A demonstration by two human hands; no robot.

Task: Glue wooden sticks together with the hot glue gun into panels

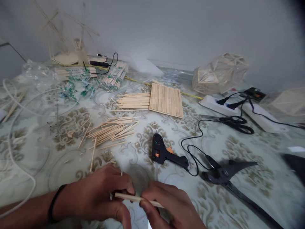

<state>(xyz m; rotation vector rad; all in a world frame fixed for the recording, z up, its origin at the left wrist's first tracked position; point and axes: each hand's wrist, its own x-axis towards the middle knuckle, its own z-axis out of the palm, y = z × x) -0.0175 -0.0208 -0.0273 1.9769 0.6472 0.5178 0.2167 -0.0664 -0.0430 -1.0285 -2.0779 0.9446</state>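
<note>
Head view: right hand [170, 203] pinches the stick [132, 198], its long axis crosswise; left hand [95, 194] curls by its left end, grip unclear.

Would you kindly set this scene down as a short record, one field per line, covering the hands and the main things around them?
Right hand: pinching a short wooden piece
Left hand: at the piece's left end; grip unclear
Left wrist: black band
Glue gun: lying beyond the hands
Loose sticks: scattered pile, left of the glue gun
Stick panel: flat, behind the glue gun
Dark hand tool: right of the glue gun
Power strip: far right, black plugs inserted
</note>
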